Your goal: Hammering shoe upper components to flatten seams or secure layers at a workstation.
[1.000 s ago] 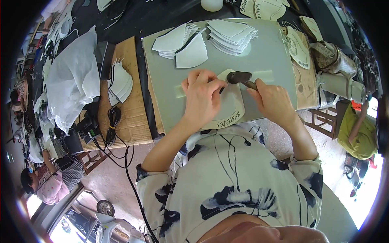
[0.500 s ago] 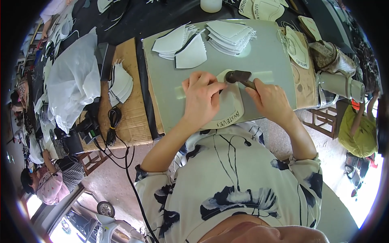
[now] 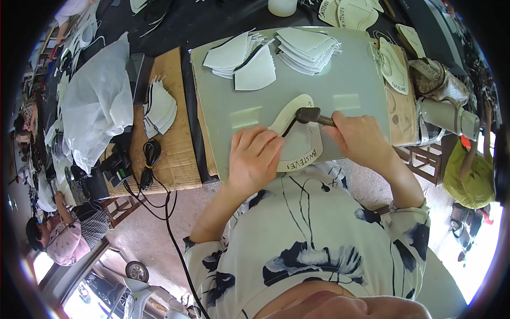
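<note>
A cream-coloured flat template point(image 3: 309, 155) with a curved outline and dark lettering lies near the front edge of the grey-green work board point(image 3: 350, 74). Inside its outline sits a pale piece edged by a thin black strip point(image 3: 290, 126). My right hand point(image 3: 364, 139) is closed round the handle of a dark-headed hammer point(image 3: 308, 115); the head is over the template's upper part, beside the strip. My left hand point(image 3: 256, 155) rests at the template's left side, fingers bent and together, their tips at the strip's lower end. My left thumb is largely hidden.
Stacks of white cut pieces point(image 3: 308, 50), some black-edged point(image 3: 255, 72), lie at the board's far side. On the left are cardboard point(image 3: 178, 165), a coiled black cable point(image 3: 151, 154) and a plastic bag point(image 3: 101, 101). More templates point(image 3: 393, 66) lie right. Other people are nearby.
The hammer has come down toward me and slightly right, with its handle still in my right hand. My left hand has drawn nearer and leftward, uncovering more of the template and black strip.
</note>
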Available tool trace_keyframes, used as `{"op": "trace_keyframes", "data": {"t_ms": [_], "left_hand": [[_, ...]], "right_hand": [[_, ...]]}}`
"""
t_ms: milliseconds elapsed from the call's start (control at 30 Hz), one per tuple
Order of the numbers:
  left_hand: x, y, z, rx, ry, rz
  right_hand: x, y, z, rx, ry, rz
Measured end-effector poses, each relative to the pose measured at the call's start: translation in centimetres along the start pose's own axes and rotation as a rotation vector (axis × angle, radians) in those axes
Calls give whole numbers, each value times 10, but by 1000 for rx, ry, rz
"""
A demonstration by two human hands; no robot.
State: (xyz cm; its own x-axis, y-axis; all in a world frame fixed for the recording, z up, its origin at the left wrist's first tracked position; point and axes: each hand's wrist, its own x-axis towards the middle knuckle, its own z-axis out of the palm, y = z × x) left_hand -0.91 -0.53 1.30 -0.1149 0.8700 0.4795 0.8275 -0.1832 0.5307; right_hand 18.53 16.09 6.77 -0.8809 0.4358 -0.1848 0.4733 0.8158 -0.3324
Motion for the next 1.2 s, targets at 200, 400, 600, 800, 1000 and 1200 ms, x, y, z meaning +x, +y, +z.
{"op": "trace_keyframes", "data": {"t_ms": [200, 400, 600, 800, 1000, 1200], "left_hand": [[-21, -1, -7, 91, 55, -122], [-17, -3, -5, 95, 92, -156], [-1, 1, -13, 87, 66, -313], [-8, 6, -3, 240, -156, -289], [-7, 13, 3, 306, -221, -239], [-1, 19, 24, 181, -50, -183]], "right_hand": [[-5, -14, -8, 90, 35, -59], [3, -20, -12, 113, 67, -62], [19, -2, 2, 69, 84, -206], [19, -16, 39, 1165, 6, 323], [34, -24, 54, 1130, 125, 328], [41, -18, 51, 1098, 111, 297]]}}
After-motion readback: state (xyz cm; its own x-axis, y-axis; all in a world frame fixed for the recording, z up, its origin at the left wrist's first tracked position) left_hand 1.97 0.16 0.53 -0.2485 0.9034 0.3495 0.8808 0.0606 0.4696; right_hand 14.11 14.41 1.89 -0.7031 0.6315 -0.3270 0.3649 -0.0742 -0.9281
